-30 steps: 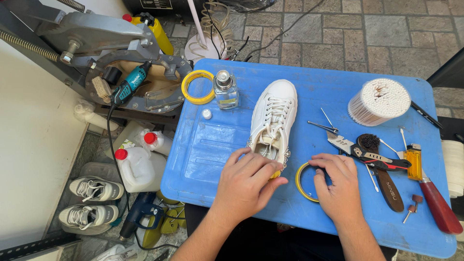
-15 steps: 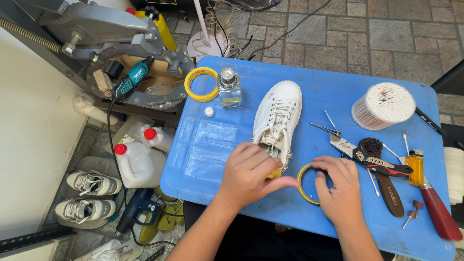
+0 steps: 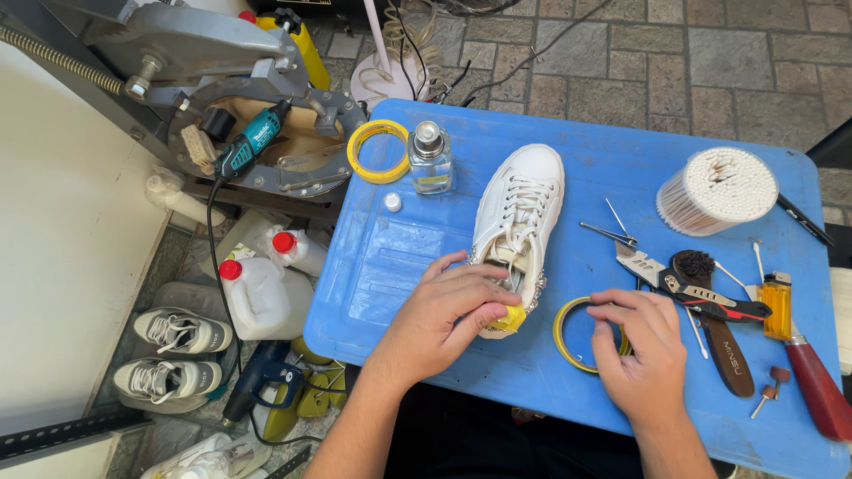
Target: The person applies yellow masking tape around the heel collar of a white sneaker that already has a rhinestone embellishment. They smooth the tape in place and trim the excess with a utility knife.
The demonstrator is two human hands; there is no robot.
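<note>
— Right, where on the blue table (image 3: 399, 266)?

— Near edge, centre: white sneaker (image 3: 519, 226), sole down, toe pointing away, heel close in (studded trim round the heel end).

— Long axis?

— Running away from the body, tilted slightly to the right at the toe.

— And the left hand (image 3: 448, 310)?

— Curled over the heel, thumb and fingertips pinched on a strip of yellow tape (image 3: 508, 317) pressed against the lower heel edge. Touching the shoe, wrapped round it from the left.

— Right hand (image 3: 641, 346)?

— Just beside the heel, to its right, flat on the table. Fingers bent down onto a yellow tape roll (image 3: 581, 335), pinning the far rim; roll lying flat, hole up. Not gripping round it, more pressing on top.

— Nearer to the shoe, then?

— Left, clearly: on it. Right close by but apart from it, separated by the roll.

— Whether the strip joins the roll?

— Cannot tell; gap hidden by the left thumb.

— Anything else within reach?

— Beyond the right hand: pliers (image 3: 683, 282), small brush (image 3: 710, 310), orange lighter (image 3: 777, 304), red-handled tool (image 3: 816, 390). Farther back: tub of cotton swabs (image 3: 717, 189). Past the toe, to the left: glass bottle (image 3: 430, 160), second tape roll (image 3: 377, 151).
</note>
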